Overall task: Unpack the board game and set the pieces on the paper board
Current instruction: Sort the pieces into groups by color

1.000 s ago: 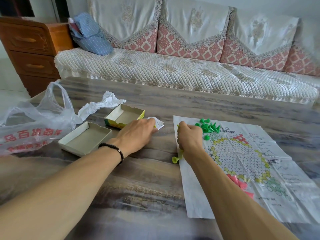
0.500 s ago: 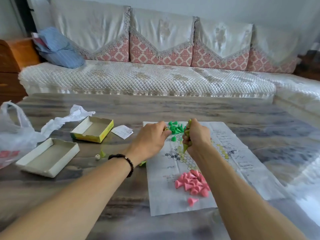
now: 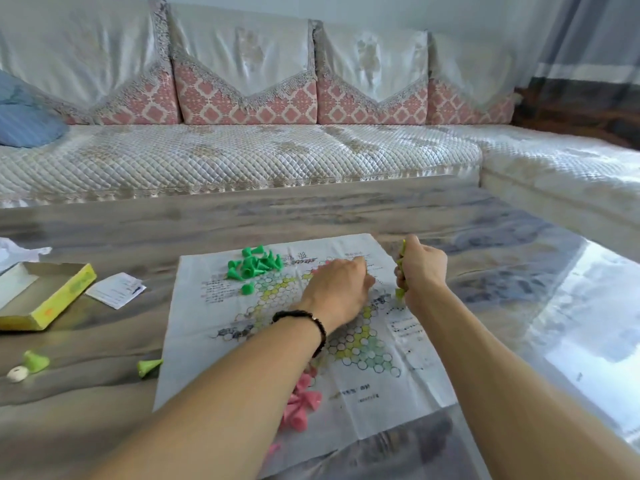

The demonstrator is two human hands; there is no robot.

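Observation:
The paper board (image 3: pixel 214 341) lies flat on the table with a printed hexagon grid. A heap of green cone pieces (image 3: pixel 254 263) sits at its far left corner, and pink cone pieces (image 3: pixel 301 401) lie near its front, partly behind my left forearm. My right hand (image 3: pixel 420 271) is a fist over the board's right side, gripping several yellow-green pieces that stick out above and below it. My left hand (image 3: pixel 337 289) hovers over the board's middle, knuckles up; its fingertips are hidden. Two yellow-green pieces (image 3: pixel 149 367) lie on the table left of the board.
A yellow box half (image 3: pixel 52 303) lies open at the left, with a white paper slip (image 3: pixel 116 289) beside it. A small white disc (image 3: pixel 17 374) rests by a loose piece (image 3: pixel 34 361). A quilted sofa (image 3: pixel 242 157) runs behind the table, whose right edge (image 3: pixel 588 306) is close.
Both hands moved right across the board, the right still gripping yellow-green pieces. The view swung right, so the plastic bag and second box half left the frame.

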